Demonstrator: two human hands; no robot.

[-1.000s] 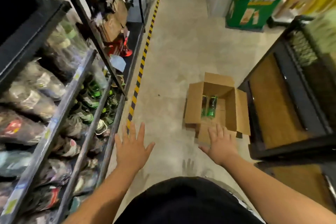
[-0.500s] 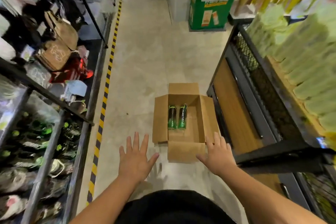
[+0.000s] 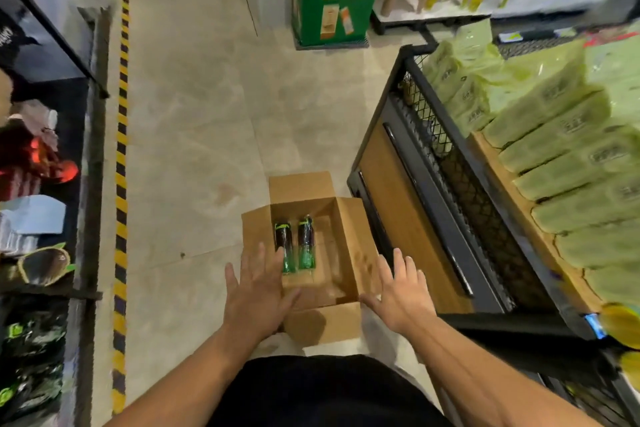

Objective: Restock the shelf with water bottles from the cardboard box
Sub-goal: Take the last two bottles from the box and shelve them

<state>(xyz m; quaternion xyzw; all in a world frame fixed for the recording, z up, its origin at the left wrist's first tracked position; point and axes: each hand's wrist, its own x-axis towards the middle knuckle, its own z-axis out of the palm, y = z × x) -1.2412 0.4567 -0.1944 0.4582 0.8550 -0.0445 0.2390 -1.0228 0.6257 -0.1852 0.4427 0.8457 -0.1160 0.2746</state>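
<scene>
While both hands hover above the open cardboard box (image 3: pixel 349 246), neither grips anything. The left hand (image 3: pixel 258 291) is spread flat with straight fingers over the box's left flap. Its fingertips overlap the near end of one bottle in this view, and I cannot tell whether they touch it. The right hand (image 3: pixel 401 298) is spread the same way over the box's right flap. Two water bottles (image 3: pixel 306 243) lie side by side inside the box, nearer its left wall. Left of the box, beyond a yellow-and-black striped line (image 3: pixel 121 149) on the floor (image 3: pixel 194 149), runs the black shelf (image 3: pixel 86 184). Just right of the box stands a wood-and-mesh display (image 3: pixel 408 218) stacked with pale green packs (image 3: pixel 554 149).
</scene>
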